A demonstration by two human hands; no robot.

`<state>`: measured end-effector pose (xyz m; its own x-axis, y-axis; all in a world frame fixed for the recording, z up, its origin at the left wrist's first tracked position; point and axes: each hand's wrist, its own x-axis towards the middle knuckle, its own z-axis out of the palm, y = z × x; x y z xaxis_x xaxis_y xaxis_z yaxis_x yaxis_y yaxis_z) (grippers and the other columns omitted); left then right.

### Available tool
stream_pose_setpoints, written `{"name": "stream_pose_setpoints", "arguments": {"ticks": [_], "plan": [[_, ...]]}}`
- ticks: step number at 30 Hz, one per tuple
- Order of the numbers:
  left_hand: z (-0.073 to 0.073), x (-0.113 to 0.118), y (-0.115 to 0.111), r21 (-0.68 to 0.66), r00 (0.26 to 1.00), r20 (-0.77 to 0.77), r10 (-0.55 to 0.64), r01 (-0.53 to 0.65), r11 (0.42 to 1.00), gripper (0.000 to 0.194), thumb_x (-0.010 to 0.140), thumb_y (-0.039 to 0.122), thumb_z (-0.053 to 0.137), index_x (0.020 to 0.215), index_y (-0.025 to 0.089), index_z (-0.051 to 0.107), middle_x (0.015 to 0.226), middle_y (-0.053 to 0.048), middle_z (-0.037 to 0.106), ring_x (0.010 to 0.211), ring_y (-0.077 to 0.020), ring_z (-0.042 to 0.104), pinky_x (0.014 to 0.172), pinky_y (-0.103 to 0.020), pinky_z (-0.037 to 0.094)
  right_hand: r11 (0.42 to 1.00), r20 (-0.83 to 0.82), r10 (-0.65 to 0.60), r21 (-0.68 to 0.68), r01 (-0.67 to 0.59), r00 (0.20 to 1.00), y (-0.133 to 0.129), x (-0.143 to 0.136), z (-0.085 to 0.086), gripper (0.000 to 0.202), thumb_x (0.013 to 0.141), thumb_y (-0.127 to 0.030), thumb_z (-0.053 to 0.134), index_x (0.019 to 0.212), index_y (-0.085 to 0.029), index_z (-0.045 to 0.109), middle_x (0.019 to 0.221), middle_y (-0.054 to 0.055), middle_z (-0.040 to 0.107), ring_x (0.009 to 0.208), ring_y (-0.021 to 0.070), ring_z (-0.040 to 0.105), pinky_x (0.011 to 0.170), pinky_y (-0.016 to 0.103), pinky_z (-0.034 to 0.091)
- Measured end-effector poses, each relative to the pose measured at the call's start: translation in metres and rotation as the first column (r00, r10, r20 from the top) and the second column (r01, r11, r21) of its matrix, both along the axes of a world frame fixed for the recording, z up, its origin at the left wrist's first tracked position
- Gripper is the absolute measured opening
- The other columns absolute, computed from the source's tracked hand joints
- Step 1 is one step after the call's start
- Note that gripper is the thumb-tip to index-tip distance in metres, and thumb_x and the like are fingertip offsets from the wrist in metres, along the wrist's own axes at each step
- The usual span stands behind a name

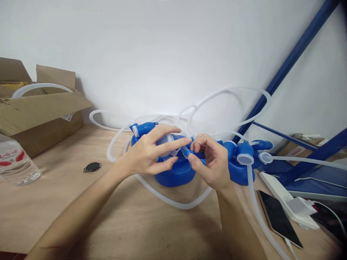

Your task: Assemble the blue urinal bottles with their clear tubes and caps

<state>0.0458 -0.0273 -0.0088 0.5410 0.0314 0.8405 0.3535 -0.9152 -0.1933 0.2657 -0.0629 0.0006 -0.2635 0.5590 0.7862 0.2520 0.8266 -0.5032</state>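
Observation:
In the middle of the table lies a blue plastic bottle [175,175] with a whitish cap piece at its neck. My left hand [151,150] rests over the neck, fingers stretched out and apart, thumb near the bottle's body. My right hand [211,159] is closed in a pinch at the right side of the neck, on a small clear plastic strip [185,151]. The fingers partly cover the neck and cap. Another blue bottle [241,173] with a white-rimmed mouth stands just right of my right hand. More blue bottle parts [145,128] show behind my left hand.
Translucent hoses [187,206] loop around the bottles and against the wall. At left are a cardboard box [51,133], a water bottle [18,162] and a watch [92,167]. A phone [279,218] and a power strip [282,195] lie right, beside a blue metal frame [295,47].

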Motion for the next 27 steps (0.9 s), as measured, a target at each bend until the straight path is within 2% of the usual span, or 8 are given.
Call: {"name": "stream_pose_setpoints", "arguments": {"ticks": [4, 9, 11, 13, 17, 20, 23, 27], "plan": [[0.015, -0.019, -0.017, -0.329, 0.990, -0.118, 0.072, -0.107, 0.938, 0.046, 0.101, 0.040, 0.062, 0.146, 0.029, 0.060, 0.145, -0.013, 0.057, 0.124, -0.0263, 0.062, 0.093, -0.035, 0.060, 0.997, 0.152, 0.008, 0.080, -0.020, 0.988, 0.004, 0.009, 0.004, 0.012, 0.090, -0.018, 0.065, 0.088, -0.024, 0.055, 0.079, -0.002, 0.059, 0.070, 0.0136, 0.058, 0.064, 0.027, 0.048], [0.024, -0.032, -0.018, -0.744, 0.987, -0.092, 0.132, -0.156, 0.649, 0.056, 0.097, 0.056, 0.065, 0.147, 0.032, 0.059, 0.143, -0.008, 0.063, 0.113, -0.0248, 0.067, 0.079, -0.029, 0.062, 0.965, 0.342, 0.082, 0.207, -0.160, 0.936, 0.017, 0.012, 0.001, 0.006, 0.100, -0.022, 0.065, 0.105, -0.024, 0.061, 0.095, 0.002, 0.068, 0.085, 0.0161, 0.064, 0.078, 0.030, 0.051], [0.023, -0.033, -0.012, -0.828, 0.988, -0.104, 0.113, -0.149, 0.541, 0.066, 0.093, 0.061, 0.068, 0.151, 0.033, 0.055, 0.147, -0.007, 0.062, 0.115, -0.0264, 0.067, 0.081, -0.031, 0.062, 0.950, 0.379, 0.125, 0.220, -0.220, 0.917, 0.023, 0.014, 0.000, 0.008, 0.101, -0.027, 0.067, 0.106, -0.024, 0.062, 0.097, 0.002, 0.069, 0.089, 0.0176, 0.064, 0.083, 0.032, 0.052], [0.023, -0.034, -0.006, -0.862, 0.990, -0.107, 0.095, -0.140, 0.488, 0.071, 0.089, 0.063, 0.071, 0.151, 0.034, 0.055, 0.145, -0.006, 0.064, 0.114, -0.0274, 0.068, 0.087, -0.035, 0.061, 0.960, 0.419, 0.130, 0.172, -0.219, 0.899, 0.030, 0.017, -0.001, 0.012, 0.099, -0.032, 0.070, 0.105, -0.025, 0.063, 0.098, 0.003, 0.070, 0.093, 0.0193, 0.065, 0.088, 0.035, 0.052], [0.022, -0.030, -0.003, -0.826, 0.975, -0.125, 0.183, -0.204, 0.525, 0.072, 0.078, 0.065, 0.081, 0.141, 0.032, 0.067, 0.141, -0.006, 0.068, 0.114, -0.0305, 0.069, 0.092, -0.040, 0.059, 0.994, 0.568, 0.041, -0.105, 0.023, 0.822, 0.055, 0.037, -0.010, 0.040, 0.087, -0.049, 0.081, 0.113, -0.024, 0.065, 0.117, 0.007, 0.071, 0.111, 0.0262, 0.065, 0.100, 0.042, 0.051], [0.015, -0.018, -0.007, -0.763, 0.953, -0.245, 0.181, -0.304, 0.570, 0.071, 0.077, 0.065, 0.082, 0.138, 0.030, 0.069, 0.140, -0.007, 0.069, 0.121, -0.0333, 0.068, 0.099, -0.041, 0.057, 0.921, 0.677, 0.119, -0.349, 0.175, 0.726, 0.087, 0.061, -0.030, 0.064, 0.081, -0.052, 0.083, 0.134, -0.024, 0.061, 0.137, 0.010, 0.066, 0.124, 0.0309, 0.062, 0.106, 0.047, 0.049], [-0.002, 0.004, -0.009, -0.693, 0.915, -0.350, 0.201, -0.397, 0.602, 0.068, 0.080, 0.053, 0.084, 0.141, 0.028, 0.068, 0.152, -0.009, 0.060, 0.138, -0.0363, 0.058, 0.112, -0.045, 0.050, 0.850, 0.703, 0.251, -0.489, 0.196, 0.665, 0.117, 0.078, -0.053, 0.058, 0.084, -0.048, 0.078, 0.133, -0.020, 0.064, 0.137, 0.013, 0.067, 0.124, 0.0312, 0.064, 0.109, 0.045, 0.049], [-0.028, 0.031, -0.006, -0.656, 0.897, -0.386, 0.215, -0.430, 0.620, 0.069, 0.083, 0.041, 0.084, 0.147, 0.028, 0.062, 0.159, -0.012, 0.052, 0.142, -0.0359, 0.055, 0.113, -0.045, 0.049, 0.880, 0.713, 0.222, -0.440, 0.178, 0.665, 0.134, 0.083, -0.069, 0.040, 0.087, -0.038, 0.073, 0.121, -0.017, 0.069, 0.126, 0.013, 0.070, 0.115, 0.0302, 0.066, 0.102, 0.044, 0.052]]}}
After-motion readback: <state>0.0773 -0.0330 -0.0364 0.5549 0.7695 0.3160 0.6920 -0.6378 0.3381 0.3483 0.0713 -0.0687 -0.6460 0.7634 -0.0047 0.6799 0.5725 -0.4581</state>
